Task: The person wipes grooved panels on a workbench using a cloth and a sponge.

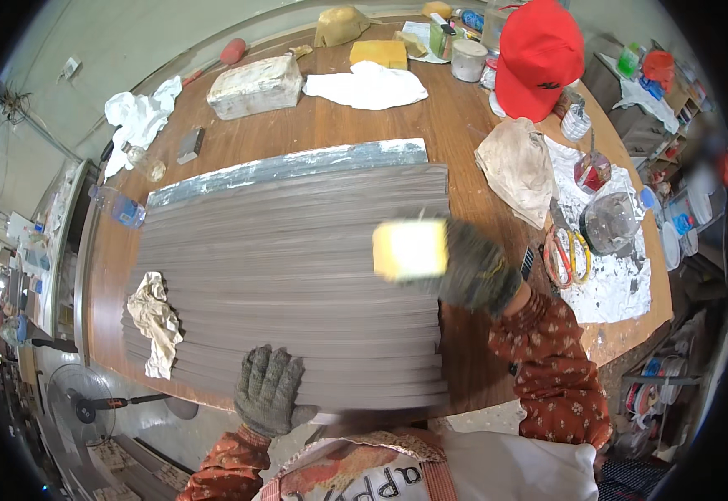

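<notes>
Long, thin grey-brown strips [297,250] lie side by side in a broad sheet across the table. My right hand [477,265], in a dark grey work glove, grips a pale yellow sponge-like block [410,250] over the right part of the strips. Motion and glare blur the block, and I cannot tell whether it touches them. My left hand [270,391], gloved too, rests at the near edge of the strips with fingers stretched out and nothing in it. A crumpled beige cloth [155,324] lies on their left end.
A whitish bar [289,171] runs along the strips' far edge. Behind stand a pale block [255,87], a white cloth [366,85] and a yellow sponge [379,55]. At right are a red cap [539,58], a beige rag [516,171], scissors [558,259] and a clear tub [609,223].
</notes>
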Tool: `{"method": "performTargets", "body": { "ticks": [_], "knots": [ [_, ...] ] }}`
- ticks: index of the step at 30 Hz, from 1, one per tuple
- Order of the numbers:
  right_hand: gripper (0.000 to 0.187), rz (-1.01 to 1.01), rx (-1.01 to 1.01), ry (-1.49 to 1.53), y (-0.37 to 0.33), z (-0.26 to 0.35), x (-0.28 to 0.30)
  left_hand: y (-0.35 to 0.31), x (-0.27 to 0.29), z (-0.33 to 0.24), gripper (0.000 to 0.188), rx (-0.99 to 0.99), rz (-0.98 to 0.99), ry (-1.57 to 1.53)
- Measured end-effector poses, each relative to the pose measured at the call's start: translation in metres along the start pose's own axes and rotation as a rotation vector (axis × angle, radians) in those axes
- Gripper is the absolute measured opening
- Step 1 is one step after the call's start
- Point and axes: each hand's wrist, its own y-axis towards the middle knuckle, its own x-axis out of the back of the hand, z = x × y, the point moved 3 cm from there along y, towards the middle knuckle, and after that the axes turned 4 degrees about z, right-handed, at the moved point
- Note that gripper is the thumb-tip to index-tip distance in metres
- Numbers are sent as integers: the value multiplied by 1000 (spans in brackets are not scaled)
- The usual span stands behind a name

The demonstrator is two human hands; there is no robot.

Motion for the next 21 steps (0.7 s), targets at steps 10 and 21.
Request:
{"method": "performTargets", "body": {
  "ticks": [10,21],
  "knots": [
    [50,74,-259,-189,-17,12,34,8,4,-4,72,-40,-40,3],
    [42,102,-408,-235,-23,18,16,12,15,-5,67,-28,-100,-36]
  ]
}}
